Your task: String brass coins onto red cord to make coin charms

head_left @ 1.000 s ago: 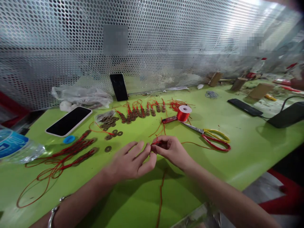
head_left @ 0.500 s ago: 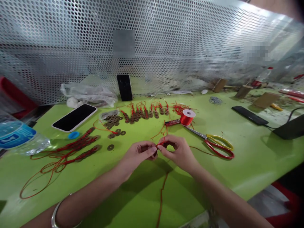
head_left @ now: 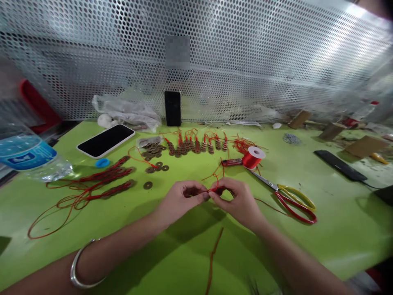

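Note:
My left hand (head_left: 181,199) and my right hand (head_left: 239,200) meet over the middle of the green table (head_left: 331,217), fingertips pinched together on a thin red cord (head_left: 215,186). The cord loops up above my fingers, and a length of red cord (head_left: 213,258) trails toward me over the table edge. Whether a coin sits inside my fingers is hidden. Loose bronze coins (head_left: 155,166) with centre holes lie just left of my hands. A row of finished coin-and-cord bundles (head_left: 196,145) lies behind them.
A red cord spool (head_left: 253,157) and red-and-yellow scissors (head_left: 291,196) lie to the right. Long coin strings (head_left: 101,184), a white-cased phone (head_left: 106,140), a blue cap (head_left: 102,163) and a water bottle (head_left: 27,155) are left. A dark phone (head_left: 172,107) leans on the perforated metal wall.
My left hand, open and flat a second ago, has closed into a pinch on the cord against my right fingertips. The view has shifted leftward, so everything sits further right.

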Motion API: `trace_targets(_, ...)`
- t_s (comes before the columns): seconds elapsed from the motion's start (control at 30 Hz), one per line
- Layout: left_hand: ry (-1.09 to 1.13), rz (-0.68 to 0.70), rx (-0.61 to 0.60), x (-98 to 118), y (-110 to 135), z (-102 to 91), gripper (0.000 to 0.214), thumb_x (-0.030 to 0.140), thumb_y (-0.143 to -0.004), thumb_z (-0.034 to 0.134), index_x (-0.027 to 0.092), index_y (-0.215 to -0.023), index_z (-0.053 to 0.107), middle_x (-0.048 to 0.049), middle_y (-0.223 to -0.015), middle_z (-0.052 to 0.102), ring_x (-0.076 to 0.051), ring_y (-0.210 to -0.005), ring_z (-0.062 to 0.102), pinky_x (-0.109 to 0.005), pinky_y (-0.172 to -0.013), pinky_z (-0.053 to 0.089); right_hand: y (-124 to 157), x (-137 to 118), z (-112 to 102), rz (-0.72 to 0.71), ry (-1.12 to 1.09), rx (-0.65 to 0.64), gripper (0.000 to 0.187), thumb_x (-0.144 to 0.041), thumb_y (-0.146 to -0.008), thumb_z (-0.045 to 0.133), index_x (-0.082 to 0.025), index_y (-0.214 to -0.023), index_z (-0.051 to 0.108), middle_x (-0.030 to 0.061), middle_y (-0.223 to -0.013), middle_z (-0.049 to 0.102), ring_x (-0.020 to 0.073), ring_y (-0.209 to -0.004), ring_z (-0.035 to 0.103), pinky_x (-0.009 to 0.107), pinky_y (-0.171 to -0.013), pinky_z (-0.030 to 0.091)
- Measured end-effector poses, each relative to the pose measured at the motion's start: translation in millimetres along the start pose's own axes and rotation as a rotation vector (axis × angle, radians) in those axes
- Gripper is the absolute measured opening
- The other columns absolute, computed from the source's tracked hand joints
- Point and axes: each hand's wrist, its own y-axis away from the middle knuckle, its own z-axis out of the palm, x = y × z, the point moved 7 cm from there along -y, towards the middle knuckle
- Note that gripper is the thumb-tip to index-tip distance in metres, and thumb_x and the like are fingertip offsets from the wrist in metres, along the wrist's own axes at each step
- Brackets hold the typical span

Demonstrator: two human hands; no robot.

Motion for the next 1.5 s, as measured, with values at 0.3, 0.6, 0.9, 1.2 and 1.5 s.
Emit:
trace_targets(0.3, -0.077, 0.082, 0.106, 6.6, -1.6, -11.9, 0.007, 0.021, -0.07, 0.065, 0.015, -0.067, 0.063, 0.0008, -0.062, 0.06, -0.011, -0.058, 0.053, -0.02, -0.057, 0.04, -16.6, 10.9, 7.1, 0.012, -0.119, -0.147, 0.017, -0.026, -0.079, 0.061, -0.016, -0.092, 0.062, 0.0061, -0.084, 0.068, 0.0164, -0.074, 0.064, 0.027, -0.069, 0.051)
trace_targets(0.6, -0.114, 0.083, 0.121, 4.3, -1.0, -12.3, 0.01, 0.024, -0.07, 0.062, 0.015, -0.068, 0.058, 0.0018, -0.06, 0.056, -0.01, -0.056, 0.05, -0.021, -0.053, 0.038, -9.7, -12.1, -8.3, -0.372, 0.32, 0.088, 0.028, -0.02, -0.08, 0.058, -0.024, -0.108, 0.056, 0.0099, -0.12, 0.053, 0.0252, -0.113, 0.048, 0.044, -0.094, 0.041)
trace_targets(0.9, -0.04, 0.021, 0.158, -3.8, -4.5, -16.7, 0.015, 0.027, -0.07, 0.063, 0.016, -0.067, 0.054, 0.0029, -0.057, 0.054, -0.011, -0.053, 0.052, -0.022, -0.054, 0.041, -0.5, -24.7, -19.9, -0.511, 0.433, 0.147, 0.008, -0.016, -0.082, 0.059, -0.02, -0.088, 0.06, 0.0088, -0.098, 0.062, 0.0227, -0.098, 0.057, 0.04, -0.085, 0.044)
trace_targets(1.2, -0.047, 0.049, 0.164, -4.4, -5.1, -16.5, 0.012, 0.025, -0.07, 0.061, 0.015, -0.068, 0.055, 0.0035, -0.057, 0.053, -0.009, -0.053, 0.05, -0.021, -0.054, 0.039, 1.1, -16.0, -14.7, -0.371, 0.335, 0.053, 0.013, -0.015, -0.086, 0.053, -0.021, -0.096, 0.06, 0.0018, -0.074, 0.064, 0.0135, -0.066, 0.059, 0.025, -0.062, 0.046)
trace_targets(1.5, -0.101, 0.051, 0.067, 1.3, -4.2, -5.6, 0.013, 0.028, -0.07, 0.06, 0.015, -0.069, 0.057, 0.0032, -0.059, 0.052, -0.01, -0.054, 0.046, -0.021, -0.052, 0.034, -12.8, -13.8, -13.5, -0.34, 0.238, 0.061, 0.01, -0.014, -0.081, 0.06, -0.02, -0.084, 0.067, 0.005, -0.081, 0.061, 0.0153, -0.076, 0.06, 0.025, -0.067, 0.048)
